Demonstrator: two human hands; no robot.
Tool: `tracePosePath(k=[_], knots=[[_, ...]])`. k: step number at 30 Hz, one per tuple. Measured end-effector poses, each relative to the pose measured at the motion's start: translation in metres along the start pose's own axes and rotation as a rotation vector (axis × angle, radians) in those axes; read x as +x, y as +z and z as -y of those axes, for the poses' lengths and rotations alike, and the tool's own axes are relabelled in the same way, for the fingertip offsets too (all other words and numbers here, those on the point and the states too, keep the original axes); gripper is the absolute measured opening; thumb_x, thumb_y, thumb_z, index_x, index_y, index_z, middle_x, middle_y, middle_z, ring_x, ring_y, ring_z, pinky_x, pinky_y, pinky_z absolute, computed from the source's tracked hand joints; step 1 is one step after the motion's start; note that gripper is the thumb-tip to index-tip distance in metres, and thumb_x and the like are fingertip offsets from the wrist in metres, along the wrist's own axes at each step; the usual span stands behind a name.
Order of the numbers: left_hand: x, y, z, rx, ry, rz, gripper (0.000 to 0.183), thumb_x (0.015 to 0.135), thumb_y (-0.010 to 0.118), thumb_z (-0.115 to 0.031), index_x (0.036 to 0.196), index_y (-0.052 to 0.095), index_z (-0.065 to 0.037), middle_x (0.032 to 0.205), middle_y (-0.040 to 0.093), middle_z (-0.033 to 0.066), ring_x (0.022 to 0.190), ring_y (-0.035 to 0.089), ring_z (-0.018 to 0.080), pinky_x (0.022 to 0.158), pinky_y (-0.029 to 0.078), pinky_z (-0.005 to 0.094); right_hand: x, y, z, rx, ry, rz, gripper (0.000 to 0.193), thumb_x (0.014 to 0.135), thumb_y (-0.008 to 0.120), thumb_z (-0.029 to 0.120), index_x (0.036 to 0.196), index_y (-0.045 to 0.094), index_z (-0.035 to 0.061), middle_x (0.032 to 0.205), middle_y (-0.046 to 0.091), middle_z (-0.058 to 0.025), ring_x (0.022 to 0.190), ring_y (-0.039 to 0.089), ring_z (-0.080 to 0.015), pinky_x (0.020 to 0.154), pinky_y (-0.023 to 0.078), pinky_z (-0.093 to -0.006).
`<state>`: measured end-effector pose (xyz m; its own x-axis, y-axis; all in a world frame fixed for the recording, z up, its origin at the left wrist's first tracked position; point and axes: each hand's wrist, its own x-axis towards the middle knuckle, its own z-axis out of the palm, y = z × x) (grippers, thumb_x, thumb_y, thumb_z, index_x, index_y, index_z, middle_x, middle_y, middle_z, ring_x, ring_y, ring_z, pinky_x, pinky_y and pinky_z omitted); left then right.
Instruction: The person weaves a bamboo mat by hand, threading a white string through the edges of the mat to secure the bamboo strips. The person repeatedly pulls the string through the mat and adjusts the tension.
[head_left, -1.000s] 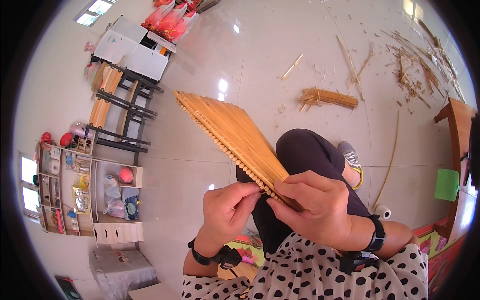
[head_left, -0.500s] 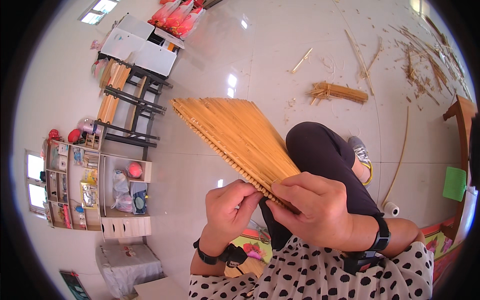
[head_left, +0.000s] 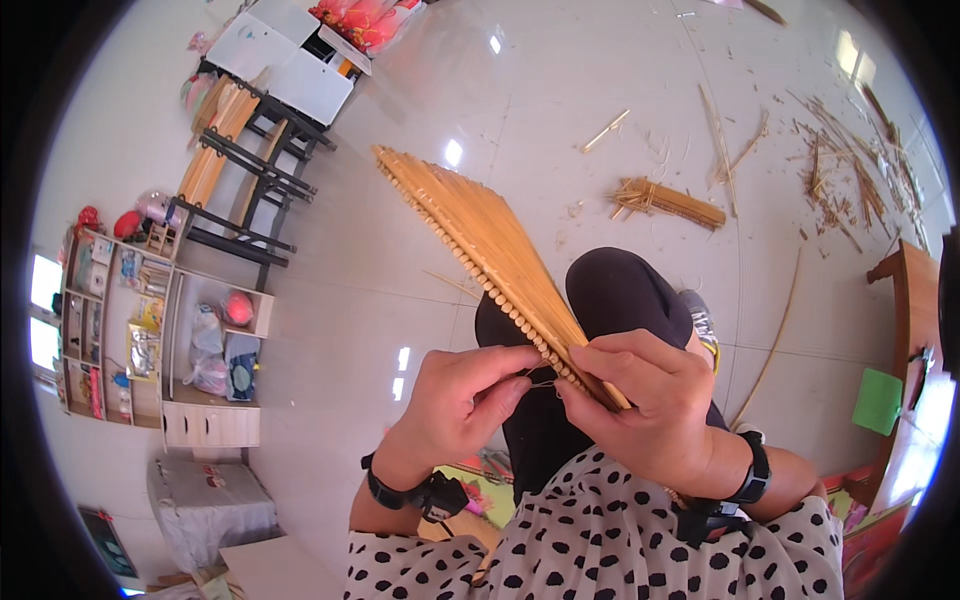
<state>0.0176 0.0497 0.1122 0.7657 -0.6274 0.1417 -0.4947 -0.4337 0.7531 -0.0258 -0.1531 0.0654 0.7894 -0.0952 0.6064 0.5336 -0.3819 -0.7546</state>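
A fan-shaped panel of thin tan stalks (head_left: 490, 240), perhaps reed, is tilted above my knees, its row of rounded stalk ends facing left. My right hand (head_left: 655, 405) is closed around its narrow near end, thumb near the lined-up ends and fingers over the upper face. Beside that edge my left hand (head_left: 455, 405) is closed, its index fingertip touching the stalk ends and the thumb just below. A fine thread (head_left: 543, 384) runs between the left fingertips and the edge; the exact pinch is partly hidden.
A tied stalk bundle (head_left: 680, 203) lies on the tiled floor beyond my knees, with scattered scraps (head_left: 845, 185) farther right. A long thin strip (head_left: 775, 335) curves along the floor. Wooden furniture (head_left: 908, 300) stands at right, shelving (head_left: 150, 330) at left.
The panel has turned more edge-on, showing its stalk ends more plainly. My left hand has drawn slightly away from the right, and thread now shows between them. The view has shifted.
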Motion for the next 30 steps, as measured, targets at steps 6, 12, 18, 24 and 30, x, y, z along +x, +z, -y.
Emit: tracePosePath(k=[6,12,18,24,30], knots=[[0.013,-0.002,-0.001,-0.036,0.034,0.052,0.031,0.086,0.063,0.005,0.117,0.066,0.002,0.066,0.063,0.0103,0.052,0.058,0.0172,0.052,0.044,0.0275,0.002,-0.007,0.000,-0.032,0.058,0.012,0.025,0.070,0.083,0.000,0.093,0.074,-0.0006,0.086,0.071,-0.0106,0.064,0.068,-0.0156,0.057,0.054,-0.0252],[0.015,-0.004,0.002,-0.066,0.004,0.100,0.036,0.087,0.063,0.003,0.123,0.065,-0.001,0.069,0.063,0.0116,0.053,0.057,0.0208,0.052,0.043,0.0295,0.005,-0.006,-0.009,-0.106,-0.019,-0.026,0.024,0.071,0.083,0.002,0.092,0.072,0.0015,0.084,0.070,-0.0067,0.058,0.065,-0.0139,0.049,0.050,-0.0247],[0.015,-0.003,0.007,0.016,0.068,0.058,0.038,0.087,0.066,0.001,0.124,0.066,-0.007,0.075,0.064,0.0097,0.057,0.060,0.0245,0.052,0.045,0.0315,0.005,-0.004,-0.008,-0.069,-0.002,-0.025,0.023,0.073,0.083,0.001,0.093,0.072,0.0002,0.085,0.069,-0.0072,0.058,0.064,-0.0122,0.049,0.050,-0.0244],[0.015,0.003,0.015,0.161,0.184,-0.061,0.036,0.083,0.070,0.002,0.118,0.070,-0.009,0.070,0.061,0.0057,0.055,0.059,0.0211,0.049,0.044,0.0300,0.005,-0.003,-0.005,-0.035,0.023,-0.009,0.022,0.074,0.082,0.000,0.093,0.071,-0.0005,0.086,0.068,-0.0077,0.058,0.063,-0.0121,0.050,0.051,-0.0245],[0.018,0.009,0.023,0.141,0.254,-0.126,0.034,0.081,0.072,0.004,0.113,0.071,-0.008,0.069,0.060,0.0053,0.053,0.058,0.0207,0.047,0.044,0.0301,0.005,-0.002,-0.006,-0.054,0.004,-0.019,0.022,0.073,0.082,0.001,0.093,0.071,0.0005,0.086,0.068,-0.0084,0.058,0.064,-0.0160,0.050,0.051,-0.0264]])
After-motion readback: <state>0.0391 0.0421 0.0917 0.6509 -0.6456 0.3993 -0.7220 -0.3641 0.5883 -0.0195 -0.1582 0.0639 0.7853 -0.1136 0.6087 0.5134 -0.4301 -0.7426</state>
